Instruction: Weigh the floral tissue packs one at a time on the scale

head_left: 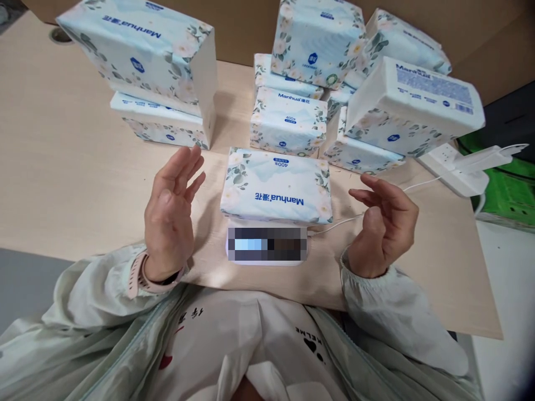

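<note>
Directly in front of me lies a tissue pack (276, 184), white and pale blue with flowers and its lettering upside down. My left hand (172, 214) is raised to the left of this pack, fingers extended, holding nothing. On the other side, apart from the pack, my right hand (382, 225) hovers with its fingers spread and slightly curved, also holding nothing. A phone (267, 262) with its screen blurred out lies against the near side of the pack, and a white cable (340, 223) runs from it to the right.
Two stacked tissue packs (163, 67) stand at the back left. Several more packs (288, 120) are piled at the back right, one tilted pack (418, 106) on top. A white power strip (453, 167) sits at the right edge of the table (83, 195), beside a green object (510, 189).
</note>
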`<state>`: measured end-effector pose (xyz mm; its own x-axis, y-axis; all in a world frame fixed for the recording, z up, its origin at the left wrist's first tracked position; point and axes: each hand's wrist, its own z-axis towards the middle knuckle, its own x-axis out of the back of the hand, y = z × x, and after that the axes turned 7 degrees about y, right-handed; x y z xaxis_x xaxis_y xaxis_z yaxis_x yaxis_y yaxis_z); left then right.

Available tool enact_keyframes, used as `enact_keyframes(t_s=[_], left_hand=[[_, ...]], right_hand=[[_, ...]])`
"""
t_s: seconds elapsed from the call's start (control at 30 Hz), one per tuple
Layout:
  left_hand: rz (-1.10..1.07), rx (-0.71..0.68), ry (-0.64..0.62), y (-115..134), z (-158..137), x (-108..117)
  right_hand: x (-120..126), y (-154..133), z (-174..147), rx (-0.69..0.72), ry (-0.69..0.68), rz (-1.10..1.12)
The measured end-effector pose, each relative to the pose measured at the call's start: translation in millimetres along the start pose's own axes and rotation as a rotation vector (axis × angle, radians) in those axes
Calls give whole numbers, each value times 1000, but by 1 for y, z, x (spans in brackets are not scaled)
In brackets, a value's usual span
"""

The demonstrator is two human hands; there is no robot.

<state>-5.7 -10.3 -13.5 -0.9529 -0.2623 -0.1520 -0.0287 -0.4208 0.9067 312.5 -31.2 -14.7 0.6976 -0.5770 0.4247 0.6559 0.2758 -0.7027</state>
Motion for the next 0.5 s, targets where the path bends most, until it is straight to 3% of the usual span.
enact_keyframes(t_s=[0.2, 0.37, 0.5], left_hand=[[-30, 1, -35, 1, 0, 1], [-44, 34, -95, 2, 0, 4], [-54, 36, -99, 4, -1, 2]], right_hand=[[-2, 1, 0, 45, 1, 9], [-9, 6, 2, 69, 104, 141], [-9, 2, 3, 46, 109, 165]])
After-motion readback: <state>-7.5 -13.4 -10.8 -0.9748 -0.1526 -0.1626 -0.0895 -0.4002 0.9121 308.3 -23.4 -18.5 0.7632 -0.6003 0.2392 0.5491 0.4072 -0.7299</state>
